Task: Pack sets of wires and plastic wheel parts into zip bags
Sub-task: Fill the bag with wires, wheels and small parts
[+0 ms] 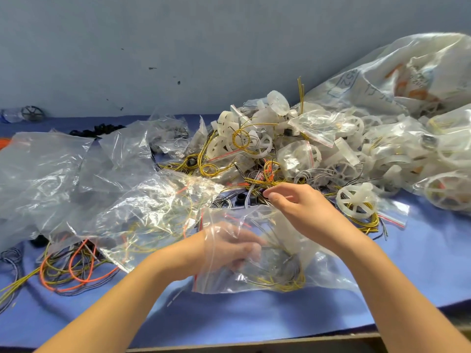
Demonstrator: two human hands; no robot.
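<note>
left hand [229, 248] seen through the zip bag [254, 284] plastic, curled round a bunch of yellow wires [283, 285] | right hand [300, 207] at the bag's top edge, fingertips pinched together, can't tell on what | bag lies front-middle on the blue table [254, 319] | white wheel [355, 200] just right of it, parts pile [280, 138] behind

The left hand [229, 248] shows only as a blur through the clear zip bag [257, 286], so what its curled fingers hold cannot be told. Whether the right hand [300, 207] pinches a wire is too fine to see. The big sack [382, 80] runs off the right edge, its print unreadable. Loose wires [71, 271] leave the left edge, and black parts [102, 129] lie half hidden behind crumpled plastic bags [51, 169]
</note>
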